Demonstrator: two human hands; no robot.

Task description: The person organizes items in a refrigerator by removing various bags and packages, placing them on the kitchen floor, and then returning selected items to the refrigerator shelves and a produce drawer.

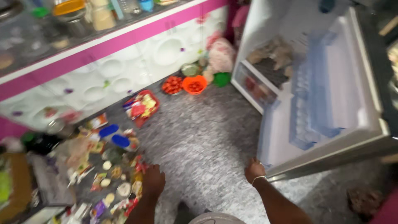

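My left hand (153,181) reaches down to the edge of a heap of jars, packets and bottles (107,166) spread on the grey speckled floor; its fingers are curled and I cannot see anything in them. My right hand (254,170), with a thin bangle on the wrist, rests at the bottom corner of the open fridge door (331,99). The door's shelves look bare. The picture is blurred by motion.
The open fridge (265,70) shows a lower shelf with brownish items and a drawer. An orange bowl (195,84), a dish of tomatoes (172,85), a green bowl (222,79) and a red tray of packets (141,107) sit along a white-and-pink cabinet (124,66).
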